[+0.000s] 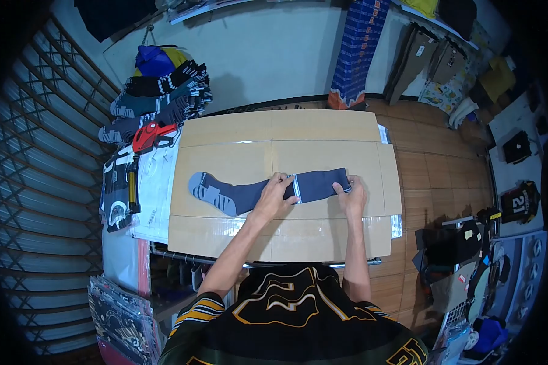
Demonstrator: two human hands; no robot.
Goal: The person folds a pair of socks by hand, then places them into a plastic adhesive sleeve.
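Observation:
A long dark grey sock (316, 185) with lighter grey foot panels and a narrow white stripe band lies flat across a cardboard sheet (225, 158), its toe to the left and its cuff to the right. My left hand (275, 196) grips the leg of the sock just left of the stripe, fingers near the upper edge and thumb near the lower one. At the cuff end, my right hand (352, 196) has its thumb on top of the fabric and its fingers curled around the edge. Part of the sock is hidden under my left hand.
Piled socks (164, 91) and a red tagging gun (152, 137) sit to the upper left, beside white plastic packaging (155, 194). A metal folding gate (42, 194) stands at the left. Clothing racks and a black bundle (453, 243) are at the right, above wooden flooring (432, 182).

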